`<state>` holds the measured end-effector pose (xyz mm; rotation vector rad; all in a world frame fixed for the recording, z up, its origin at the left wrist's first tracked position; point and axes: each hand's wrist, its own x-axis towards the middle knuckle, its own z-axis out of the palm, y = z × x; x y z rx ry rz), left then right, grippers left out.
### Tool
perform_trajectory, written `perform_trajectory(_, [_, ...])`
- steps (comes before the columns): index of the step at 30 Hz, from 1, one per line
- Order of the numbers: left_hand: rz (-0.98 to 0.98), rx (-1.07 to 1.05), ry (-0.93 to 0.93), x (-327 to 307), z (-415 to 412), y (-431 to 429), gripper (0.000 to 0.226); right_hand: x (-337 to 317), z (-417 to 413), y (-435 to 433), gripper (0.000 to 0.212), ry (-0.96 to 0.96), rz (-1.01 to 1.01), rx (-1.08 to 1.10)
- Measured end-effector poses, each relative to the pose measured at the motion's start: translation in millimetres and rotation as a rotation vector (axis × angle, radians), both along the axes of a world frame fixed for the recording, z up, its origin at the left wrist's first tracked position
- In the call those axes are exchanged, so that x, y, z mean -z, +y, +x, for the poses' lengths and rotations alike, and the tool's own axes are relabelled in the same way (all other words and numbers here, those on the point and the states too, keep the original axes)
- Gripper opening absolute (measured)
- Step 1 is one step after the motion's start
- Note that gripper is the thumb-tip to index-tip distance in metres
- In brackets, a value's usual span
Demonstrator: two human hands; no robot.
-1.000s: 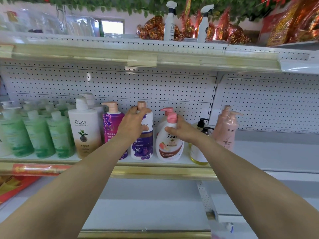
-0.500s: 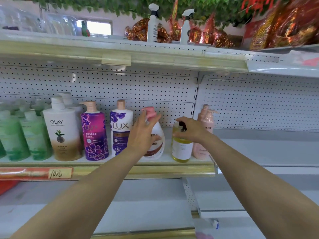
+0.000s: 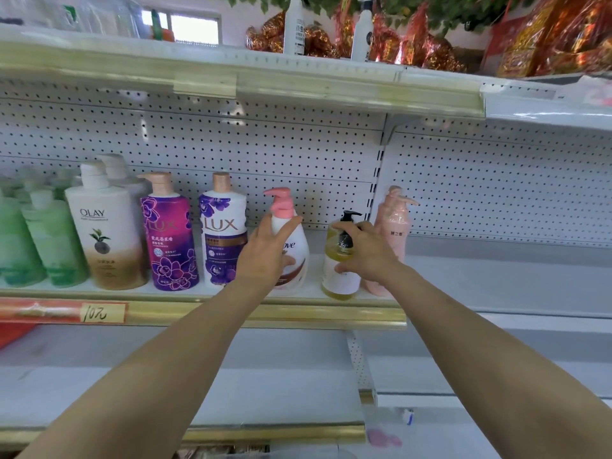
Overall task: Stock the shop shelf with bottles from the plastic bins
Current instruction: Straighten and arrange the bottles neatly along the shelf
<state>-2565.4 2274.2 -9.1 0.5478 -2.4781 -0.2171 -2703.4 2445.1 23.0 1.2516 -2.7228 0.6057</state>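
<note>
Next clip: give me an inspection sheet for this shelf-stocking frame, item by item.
Surface: middle shelf, bottles upright in a row.
Job's things: Dove bottle and yellow pump bottle on the shelf; pink bottle at their right; Lux bottles, Olay bottle, green bottles at left. Bins not in view.
Clutter: small blurred objects on the lower shelf.
Hands: left hand grips the Dove bottle; right hand grips the yellow pump bottle.
Cables: nothing seen.
Surroundings: pegboard; spray bottles and red-gold packets above.

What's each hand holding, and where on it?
Left hand grips the Dove bottle at its shoulder; right hand grips the yellow bottle around its upper body.
</note>
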Motion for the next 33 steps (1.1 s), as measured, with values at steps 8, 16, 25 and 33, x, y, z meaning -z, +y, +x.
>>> perform_trajectory(8, [0.008, 0.004, 0.006, 1, -1, -2, 0.086, -3, -3, -9, 0.099, -0.015, 0.020, -0.034])
perform_trajectory(16, [0.006, 0.000, 0.001, 2, -2, -3, 0.087, 3, -5, -11, 0.115, -0.042, -0.031, -0.020])
perform_trajectory(25, [0.020, 0.012, 0.008, 3, -2, -4, 0.081, 2, -19, -21, 0.115, -0.294, -0.142, 0.023])
perform_trajectory(33, [0.021, 0.009, 0.000, 3, -1, -3, 0.084, 0, -22, -22, 0.086, -0.310, -0.106, -0.008])
